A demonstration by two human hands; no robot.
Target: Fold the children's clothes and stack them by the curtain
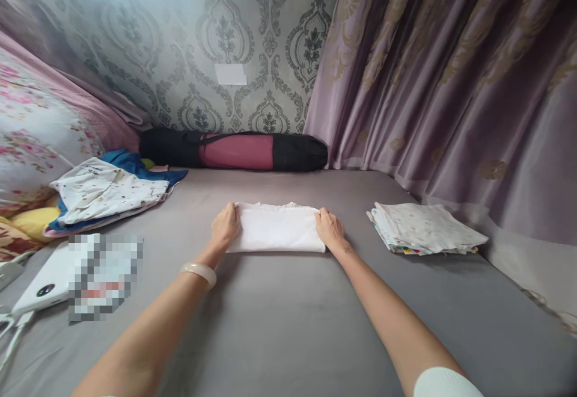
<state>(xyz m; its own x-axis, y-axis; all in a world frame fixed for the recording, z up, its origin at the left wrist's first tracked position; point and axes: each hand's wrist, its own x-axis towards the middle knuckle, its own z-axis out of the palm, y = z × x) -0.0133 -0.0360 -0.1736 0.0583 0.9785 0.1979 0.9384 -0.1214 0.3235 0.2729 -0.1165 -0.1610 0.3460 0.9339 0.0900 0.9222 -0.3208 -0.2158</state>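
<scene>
A white piece of cloth (279, 228), folded into a flat rectangle, lies on the grey bed sheet (288, 313). It looks like a garment, with small details showing along its far edge. My left hand (225, 227) grips its far left corner, fingers curled in. At the far right corner, my right hand (330, 227) pinches the cloth the same way. Both thumbs and fingertips are partly hidden by the hands and fabric. A pale bangle (199, 275) circles my left wrist.
Folded cloths (426, 228) are stacked at the right. A loose pile of clothes (110, 189) lies at the left, by a floral pillow (36, 135). Nearer are a white phone (49, 283) and a cable (18, 331). A black and maroon roll bag (234, 151) lies along the wall.
</scene>
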